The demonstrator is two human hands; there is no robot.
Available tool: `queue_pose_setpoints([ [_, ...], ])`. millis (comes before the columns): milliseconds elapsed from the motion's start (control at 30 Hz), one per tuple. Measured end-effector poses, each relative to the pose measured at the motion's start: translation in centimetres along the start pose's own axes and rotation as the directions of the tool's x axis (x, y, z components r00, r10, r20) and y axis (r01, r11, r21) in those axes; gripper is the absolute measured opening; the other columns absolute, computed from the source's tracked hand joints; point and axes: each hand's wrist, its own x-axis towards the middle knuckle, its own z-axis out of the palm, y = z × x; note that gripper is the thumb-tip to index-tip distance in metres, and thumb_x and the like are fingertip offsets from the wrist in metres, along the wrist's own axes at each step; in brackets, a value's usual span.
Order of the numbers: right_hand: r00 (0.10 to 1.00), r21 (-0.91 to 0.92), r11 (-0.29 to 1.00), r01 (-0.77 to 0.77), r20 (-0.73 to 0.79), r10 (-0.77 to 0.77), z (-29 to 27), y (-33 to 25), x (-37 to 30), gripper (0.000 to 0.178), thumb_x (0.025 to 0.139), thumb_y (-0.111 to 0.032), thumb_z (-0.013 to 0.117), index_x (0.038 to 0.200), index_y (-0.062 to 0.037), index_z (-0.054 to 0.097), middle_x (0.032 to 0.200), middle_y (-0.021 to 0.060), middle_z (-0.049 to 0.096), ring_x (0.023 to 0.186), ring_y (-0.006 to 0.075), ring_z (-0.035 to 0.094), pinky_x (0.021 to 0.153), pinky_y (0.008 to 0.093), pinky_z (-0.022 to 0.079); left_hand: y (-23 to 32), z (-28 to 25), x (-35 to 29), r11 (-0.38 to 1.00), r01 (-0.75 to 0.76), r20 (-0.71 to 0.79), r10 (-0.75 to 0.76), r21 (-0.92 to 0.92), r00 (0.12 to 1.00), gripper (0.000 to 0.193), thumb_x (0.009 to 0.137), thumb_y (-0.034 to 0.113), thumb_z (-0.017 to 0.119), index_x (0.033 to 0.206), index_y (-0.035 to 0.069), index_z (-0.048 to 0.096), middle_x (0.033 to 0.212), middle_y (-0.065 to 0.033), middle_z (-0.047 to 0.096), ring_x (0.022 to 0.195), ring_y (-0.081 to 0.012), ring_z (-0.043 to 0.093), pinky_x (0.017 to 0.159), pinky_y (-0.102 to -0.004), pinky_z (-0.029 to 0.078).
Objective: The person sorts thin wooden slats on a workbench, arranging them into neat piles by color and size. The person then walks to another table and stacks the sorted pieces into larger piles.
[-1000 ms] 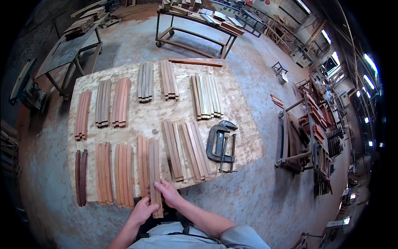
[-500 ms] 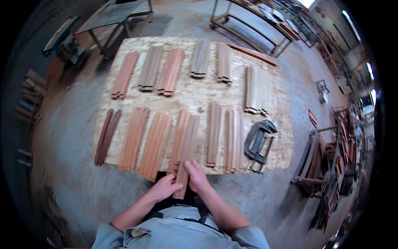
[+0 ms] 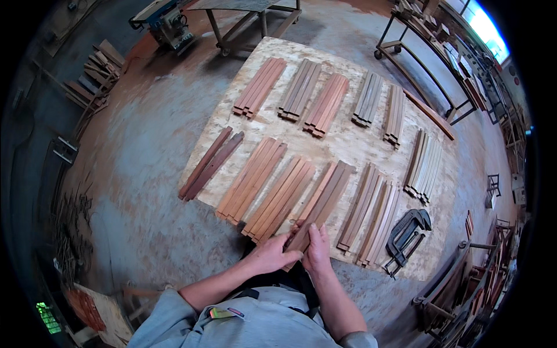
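Note:
Both my hands grip a bundle of brown wood strips [image 3: 326, 204] at the near edge of the plywood tabletop [image 3: 232, 112]. My left hand [image 3: 271, 253] holds its near end from the left, with the thumb across the top. On the bundle's right side, my right hand [image 3: 316, 248] closes around it, thumb up. The bundle slants away from me and partly covers lighter orange strips [image 3: 315, 191]. Just left lies a stack of orange-brown strips [image 3: 279, 200]; to the right is a pinkish-brown stack [image 3: 361, 206]. The undersides of my fingers are hidden.
More strip stacks [image 3: 259, 87] line the far half of the tabletop. Two dark red strips [image 3: 212, 164] lie at its left, a black C-clamp [image 3: 406, 239] at its right. A wheeled metal rack [image 3: 423, 66] stands beyond, and a wood pile [image 3: 98, 75] at far left.
My view has turned left, so the table now sits further right and tilted in the picture. Both hands keep hold of the strips at the near edge.

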Motion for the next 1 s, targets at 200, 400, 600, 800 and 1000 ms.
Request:
queue_pose_setpoints([
  [200, 1.0, -0.026, 1.0, -0.015, -0.016, 0.015, 1.0, -0.8, 0.0, 0.021, 0.105, -0.018, 0.048, 0.122, -0.0067, 0.048, 0.106, 0.0105, 0.063, 0.091, 0.0194, 0.063, 0.081, 0.0352, 0.056, -10.5, -10.9, 3.3, 0.79, 0.01, -0.656, 0.502, 0.614, 0.564, 0.036, 0.084, 0.02, 0.071, 0.112, -0.001, 0.064, 0.115, -0.0207, 0.063, 0.108, -0.0387, 0.059, 0.095, -0.0468, 0.048],
  [400, 0.995, -0.062, 0.996, -0.064, -0.083, 0.059, 0.5, -0.1, -0.3, 0.02, 0.105, -0.017, 0.049, 0.121, -0.0058, 0.049, 0.106, 0.0121, 0.063, 0.089, 0.0196, 0.063, 0.079, 0.0354, 0.056, -16.2, -19.0, 4.2, 0.754, 0.281, -0.736, 0.368, 0.594, 0.568, 0.044, 0.077, 0.024, 0.08, 0.11, 0.001, 0.063, 0.133, -0.0184, 0.052, 0.124, -0.0389, 0.049, 0.103, -0.048, 0.042],
  [600, 0.993, -0.032, 0.995, -0.097, -0.069, 0.095, 0.4, 1.2, 0.1, 0.02, 0.105, -0.018, 0.049, 0.12, -0.005, 0.049, 0.105, 0.0127, 0.062, 0.087, 0.0203, 0.064, 0.077, 0.0359, 0.057, -18.9, -20.5, 6.1, 0.716, 0.304, -0.72, 0.388, 0.628, 0.575, 0.042, 0.075, 0.022, 0.081, 0.107, 0.002, 0.062, 0.13, -0.0212, 0.053, 0.122, -0.0402, 0.051, 0.102, -0.0497, 0.043],
  [800, 0.994, -0.013, 0.996, -0.093, -0.059, 0.092, 0.2, 2.9, 0.9, 0.023, 0.105, -0.021, 0.05, 0.121, -0.0047, 0.048, 0.106, 0.0129, 0.063, 0.088, 0.0209, 0.064, 0.078, 0.036, 0.058, -20.0, -21.6, 6.8, 0.702, 0.26, -0.675, 0.411, 0.664, 0.613, 0.03, 0.077, 0.02, 0.076, 0.098, 0.002, 0.062, 0.124, -0.023, 0.056, 0.112, -0.0411, 0.058, 0.095, -0.0499, 0.048],
  [1000, 0.989, -0.017, 0.996, -0.086, -0.119, 0.083, 2.3, 2.9, 1.1, 0.025, 0.105, -0.021, 0.051, 0.123, -0.0054, 0.047, 0.106, 0.0127, 0.064, 0.091, 0.0208, 0.064, 0.078, 0.0364, 0.058, -19.8, -22.0, 6.7, 0.658, 0.254, -0.632, 0.432, 0.709, 0.644, 0.023, 0.081, 0.015, 0.07, 0.098, 0.001, 0.063, 0.129, -0.0198, 0.057, 0.111, -0.0397, 0.06, 0.091, -0.0496, 0.052],
])
